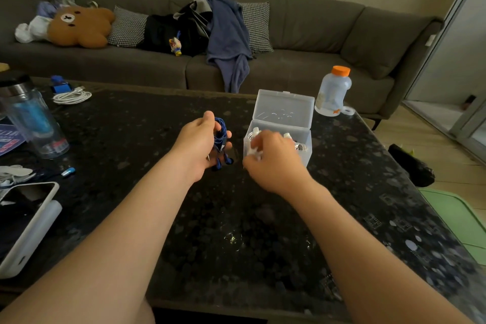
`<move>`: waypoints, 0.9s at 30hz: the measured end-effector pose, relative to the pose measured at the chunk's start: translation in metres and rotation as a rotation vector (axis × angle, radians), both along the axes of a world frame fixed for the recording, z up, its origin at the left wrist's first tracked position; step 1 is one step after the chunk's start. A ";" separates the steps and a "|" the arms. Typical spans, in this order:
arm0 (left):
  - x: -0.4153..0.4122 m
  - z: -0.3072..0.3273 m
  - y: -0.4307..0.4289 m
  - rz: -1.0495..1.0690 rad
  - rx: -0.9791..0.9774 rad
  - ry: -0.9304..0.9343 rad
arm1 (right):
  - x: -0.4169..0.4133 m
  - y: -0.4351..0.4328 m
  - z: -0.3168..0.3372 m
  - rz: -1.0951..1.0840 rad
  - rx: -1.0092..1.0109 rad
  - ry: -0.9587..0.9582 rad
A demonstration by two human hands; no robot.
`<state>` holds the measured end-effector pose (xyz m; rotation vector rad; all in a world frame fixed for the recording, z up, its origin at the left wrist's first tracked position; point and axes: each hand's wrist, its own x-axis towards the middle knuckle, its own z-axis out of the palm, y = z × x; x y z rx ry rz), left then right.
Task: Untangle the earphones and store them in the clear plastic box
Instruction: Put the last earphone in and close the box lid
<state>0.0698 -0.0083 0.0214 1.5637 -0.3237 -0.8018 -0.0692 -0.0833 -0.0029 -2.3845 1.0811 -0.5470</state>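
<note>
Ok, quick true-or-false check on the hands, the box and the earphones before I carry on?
The clear plastic box has its lid up. True.
The left hand grips coiled blue earphones. True.
The blue earphones lie inside the box. False: the left hand holds them beside it.
The right hand is idle and empty. False: it pinches white earphones at the box's front.
The bottle's cap is green. False: the bottle has an orange cap.

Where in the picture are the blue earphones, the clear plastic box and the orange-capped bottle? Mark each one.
blue earphones [220,132]: head view, on the coiled cord.
clear plastic box [284,109]: head view, on the raised lid.
orange-capped bottle [334,88]: head view, on the pale body.
</note>
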 end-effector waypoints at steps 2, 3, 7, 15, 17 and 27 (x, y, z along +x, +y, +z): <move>-0.003 0.001 0.001 -0.041 -0.006 0.010 | -0.005 0.002 0.013 -0.001 -0.029 -0.142; -0.004 0.001 0.001 -0.066 -0.011 0.008 | -0.006 0.003 0.016 -0.007 -0.037 -0.187; -0.009 -0.001 -0.002 -0.153 -0.003 -0.021 | -0.005 0.005 0.015 -0.036 -0.160 -0.336; -0.013 -0.002 -0.002 -0.309 -0.028 -0.184 | -0.001 0.002 0.010 -0.022 -0.472 -0.400; -0.015 -0.002 -0.002 -0.338 -0.043 -0.248 | 0.000 0.001 0.007 -0.001 -0.525 -0.372; -0.016 -0.002 -0.002 -0.318 0.043 -0.656 | -0.002 -0.003 0.012 0.088 -0.598 -0.135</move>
